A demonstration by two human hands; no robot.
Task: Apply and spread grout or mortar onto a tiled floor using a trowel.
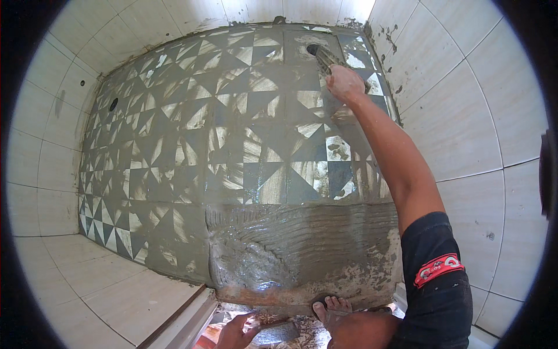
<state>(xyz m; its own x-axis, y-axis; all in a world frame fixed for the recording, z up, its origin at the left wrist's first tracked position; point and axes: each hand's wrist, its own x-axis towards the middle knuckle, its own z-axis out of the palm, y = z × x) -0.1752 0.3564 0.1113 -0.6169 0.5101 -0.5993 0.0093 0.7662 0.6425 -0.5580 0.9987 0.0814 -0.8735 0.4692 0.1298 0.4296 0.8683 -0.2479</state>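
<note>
The right hand (pixel 347 83) grips a grey-smeared object (pixel 327 60), its kind unclear, beside a round hole (pixel 314 49) in the patterned floor tiles (pixel 232 119). Nearer, a wet, ridged mortar bed (pixel 302 244) adjoins them. The left hand (pixel 234 333) is at the lower edge, near a bare foot (pixel 334 305); pale wall tiles (pixel 453 125) surround the floor.

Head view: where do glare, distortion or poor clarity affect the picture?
In the head view, glare whitens patches of the wet grey mortar bed, mostly lower left; in the head view, fisheye distortion curves the seams of the cream rectangular wall tiles; in the head view, the mottled item in the bare right hand is too indistinct to identify.
</note>
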